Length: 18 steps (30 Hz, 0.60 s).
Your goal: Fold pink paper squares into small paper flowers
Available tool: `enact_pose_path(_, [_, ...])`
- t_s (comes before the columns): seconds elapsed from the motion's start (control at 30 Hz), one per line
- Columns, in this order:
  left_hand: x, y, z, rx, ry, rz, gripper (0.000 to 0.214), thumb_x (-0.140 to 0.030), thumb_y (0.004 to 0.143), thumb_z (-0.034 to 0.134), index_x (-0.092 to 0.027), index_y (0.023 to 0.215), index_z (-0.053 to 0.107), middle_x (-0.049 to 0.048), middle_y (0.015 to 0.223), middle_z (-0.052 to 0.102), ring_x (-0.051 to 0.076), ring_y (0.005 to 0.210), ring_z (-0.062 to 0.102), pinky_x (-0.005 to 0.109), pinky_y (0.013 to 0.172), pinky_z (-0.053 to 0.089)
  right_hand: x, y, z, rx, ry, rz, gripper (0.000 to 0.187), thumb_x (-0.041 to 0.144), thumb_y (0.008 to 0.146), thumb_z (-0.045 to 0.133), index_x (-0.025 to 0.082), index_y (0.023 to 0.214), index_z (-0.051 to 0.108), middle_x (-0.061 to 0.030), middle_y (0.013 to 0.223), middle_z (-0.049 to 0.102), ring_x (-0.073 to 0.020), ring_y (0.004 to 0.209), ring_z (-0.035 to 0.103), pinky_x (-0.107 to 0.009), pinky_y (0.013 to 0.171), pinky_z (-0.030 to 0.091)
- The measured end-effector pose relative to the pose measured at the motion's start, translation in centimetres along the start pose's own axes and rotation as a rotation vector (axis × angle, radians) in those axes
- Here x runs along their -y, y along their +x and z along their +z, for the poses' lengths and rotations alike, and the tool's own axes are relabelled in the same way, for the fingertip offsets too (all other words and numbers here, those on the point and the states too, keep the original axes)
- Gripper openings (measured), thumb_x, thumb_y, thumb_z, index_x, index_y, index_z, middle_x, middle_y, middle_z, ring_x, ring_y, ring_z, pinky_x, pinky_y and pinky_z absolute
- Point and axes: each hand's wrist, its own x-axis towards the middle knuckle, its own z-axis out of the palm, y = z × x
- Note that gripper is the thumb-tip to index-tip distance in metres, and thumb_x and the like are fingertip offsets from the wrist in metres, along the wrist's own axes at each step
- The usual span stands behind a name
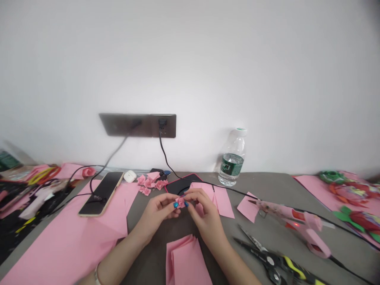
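My left hand [156, 212] and my right hand [204, 213] meet over the grey table [267, 190], fingers pinched together. Between the fingertips is a small folded pink paper piece [180, 202]; both hands grip it. A stack of folded pink paper [187, 259] lies just below my wrists. Several small pink folded paper flowers [150, 183] lie beyond my left hand. Pink paper squares [222, 200] lie behind my right hand.
A pink glue gun [299, 225] and scissors [267, 257] lie at the right. A phone [101, 192] rests on a large pink sheet [74, 241] at the left, another phone [181, 183] ahead. A water bottle [232, 157] stands by the wall under a socket [138, 125]. Craft clutter lies at both edges.
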Motion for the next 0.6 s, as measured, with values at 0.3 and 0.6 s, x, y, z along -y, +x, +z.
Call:
enact_pose_path(0.3, [-0.10, -0.13, 0.00, 0.010, 0.011, 0.002, 0.025, -0.034, 0.076, 0.077, -0.016, 0.093, 0.074, 0.0046, 0.082, 0.072, 0.013, 0.075, 0.065, 0.022, 0.072, 0.053, -0.54, -0.30, 0.21, 0.022, 0.029, 0.154, 0.011, 0.025, 0.084, 0.060, 0.020, 0.092, 0.066, -0.0070, 0.083, 0.069, -0.0217, 0.076, 0.065, -0.030, 0.065, 0.049])
enact_pose_path(0.6, [-0.08, -0.07, 0.00, 0.020, 0.041, 0.010, 0.028, -0.035, 0.073, 0.078, -0.015, 0.092, 0.073, 0.0065, 0.084, 0.073, 0.016, 0.075, 0.067, 0.025, 0.070, 0.055, -0.64, -0.29, 0.22, 0.000, 0.035, 0.159, 0.013, 0.027, 0.083, 0.063, 0.020, 0.093, 0.066, -0.0058, 0.081, 0.068, -0.0209, 0.075, 0.063, -0.030, 0.065, 0.048])
